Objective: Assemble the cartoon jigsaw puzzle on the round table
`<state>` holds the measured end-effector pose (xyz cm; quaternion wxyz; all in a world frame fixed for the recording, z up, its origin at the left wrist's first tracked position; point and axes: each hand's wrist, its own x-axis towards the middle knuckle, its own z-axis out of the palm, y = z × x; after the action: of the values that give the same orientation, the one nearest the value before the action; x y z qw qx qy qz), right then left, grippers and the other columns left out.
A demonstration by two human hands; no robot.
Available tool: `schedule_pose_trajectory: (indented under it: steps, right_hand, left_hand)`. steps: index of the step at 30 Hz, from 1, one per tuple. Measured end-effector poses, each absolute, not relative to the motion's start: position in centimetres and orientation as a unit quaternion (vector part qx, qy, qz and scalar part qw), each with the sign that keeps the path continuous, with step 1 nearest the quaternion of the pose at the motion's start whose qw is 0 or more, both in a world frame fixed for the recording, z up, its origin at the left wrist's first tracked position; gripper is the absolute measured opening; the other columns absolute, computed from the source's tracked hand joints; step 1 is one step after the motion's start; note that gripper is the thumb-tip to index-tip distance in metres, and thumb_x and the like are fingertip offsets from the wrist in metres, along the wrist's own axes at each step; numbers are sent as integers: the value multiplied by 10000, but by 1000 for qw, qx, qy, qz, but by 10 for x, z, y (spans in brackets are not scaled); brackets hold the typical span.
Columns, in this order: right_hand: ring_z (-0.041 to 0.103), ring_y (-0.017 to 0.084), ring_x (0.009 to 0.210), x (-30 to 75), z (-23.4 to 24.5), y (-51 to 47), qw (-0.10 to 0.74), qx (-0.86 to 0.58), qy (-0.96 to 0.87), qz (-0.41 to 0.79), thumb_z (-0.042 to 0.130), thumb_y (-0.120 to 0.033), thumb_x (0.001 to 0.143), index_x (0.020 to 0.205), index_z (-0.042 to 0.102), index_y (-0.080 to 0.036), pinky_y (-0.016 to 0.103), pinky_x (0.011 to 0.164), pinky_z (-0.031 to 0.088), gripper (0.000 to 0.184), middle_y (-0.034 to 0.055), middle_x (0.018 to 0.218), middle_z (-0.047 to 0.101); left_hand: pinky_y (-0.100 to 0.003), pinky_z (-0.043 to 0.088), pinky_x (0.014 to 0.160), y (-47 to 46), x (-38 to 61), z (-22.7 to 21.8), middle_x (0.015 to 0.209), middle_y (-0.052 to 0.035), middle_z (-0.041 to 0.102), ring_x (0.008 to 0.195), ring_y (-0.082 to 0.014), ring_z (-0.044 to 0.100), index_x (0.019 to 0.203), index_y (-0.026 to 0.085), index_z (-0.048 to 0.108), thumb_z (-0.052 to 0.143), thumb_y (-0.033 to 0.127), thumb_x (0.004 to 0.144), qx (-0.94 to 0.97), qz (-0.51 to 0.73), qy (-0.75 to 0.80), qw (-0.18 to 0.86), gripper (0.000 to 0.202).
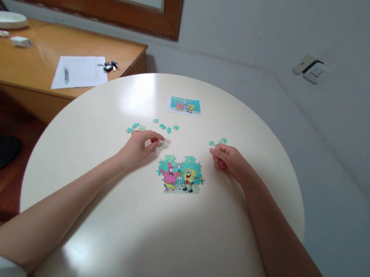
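Observation:
A partly joined jigsaw puzzle (181,175) with cartoon figures lies on the round table, its upper and side edges uneven. Just up and left of it, my left hand (141,147) hovers with thumb and index finger apart, over a loose puzzle piece (161,145) partly hidden by the fingers. My right hand (229,160) is closed in a pinch to the right of the puzzle; whatever its fingertips hold, if anything, cannot be made out. Close beyond that hand are a few loose pieces (223,141). Several more teal pieces (163,126) are scattered past my left hand.
A picture card (186,105) with the same cartoon figures lies at the far side of the round white table (173,247). On the wooden desk (92,40) at the left are a paper sheet (83,70), a pen (66,76) and keys (109,66). A socket (317,72) is on the right wall.

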<state>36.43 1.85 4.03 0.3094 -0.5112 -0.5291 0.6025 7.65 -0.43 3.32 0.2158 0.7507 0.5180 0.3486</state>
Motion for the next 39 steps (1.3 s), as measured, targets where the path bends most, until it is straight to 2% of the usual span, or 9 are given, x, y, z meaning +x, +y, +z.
schedule_pose_trajectory:
  steps: [4,11,19,24,32,39]
  right_hand:
    - [274,36,418,364,40,18,310,-510,-529,603,742,-479,608,567,392,-195,225,425,164,452,-77,471,371]
    - [272,39,418,365,39,19,310,-503,-533,606,734,-469,619,564,393,-196,231,427,164,441,-74,474,381]
    - [266,38,419,365,38,19,312,-509,-522,609,749,-473,600,572,386,-197,226,426,155,457,-81,474,364]
    - [262,37,420,364,39,19,311,-507,-525,609,749,-477,598,574,383,-198,225,424,157,461,-79,472,367]
    - [263,39,419,364,40,18,309,-509,-530,603,743,-488,601,571,377,-201,226,424,163,466,-78,465,363]
    - [270,36,415,364,40,19,312,-506,-528,607,756,-505,581,563,385,-197,223,423,164,483,-79,469,366]
  left_hand:
    - [-282,451,674,-4,76,38,755,-39,702,697,-146,616,826,173,679,544,292,803,726,372,519,256,181]
    - [-271,454,631,-4,78,42,651,-25,666,640,-137,597,749,164,653,569,303,775,694,402,521,293,164]
    - [-248,419,548,-8,81,48,644,-33,640,599,-124,565,719,160,621,548,323,776,703,378,510,321,188]
    - [-249,421,562,-8,82,50,624,-19,629,590,-112,542,717,160,627,558,312,769,708,381,498,326,175]
    - [-265,468,579,-9,84,49,652,-22,626,596,-112,558,779,154,634,585,298,751,671,397,479,403,155]
    - [-276,500,623,-11,84,50,656,-18,632,611,-111,580,816,146,628,594,219,724,653,407,462,442,122]
